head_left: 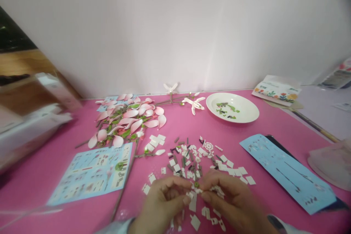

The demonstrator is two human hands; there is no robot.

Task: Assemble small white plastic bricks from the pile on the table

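My left hand (161, 204) and my right hand (233, 201) meet low in the middle, fingertips pinching a small white plastic brick assembly (197, 191). A round green stud piece (196, 184) sits just above it. Around and ahead of my hands lies a loose scatter of white and brown-grey bricks (189, 157). A long brown branch of bricks (126, 179) runs beside my left hand, with a white petal (160, 152) on a side stem.
Pink petal branches (126, 120) lie on an instruction sheet at the back left, beside a white plate (232, 107) of green pieces. A white flower branch (172, 95) stands behind. Blue printed sheets (93, 173) (287, 173) flank the pieces on the pink table (55, 153).
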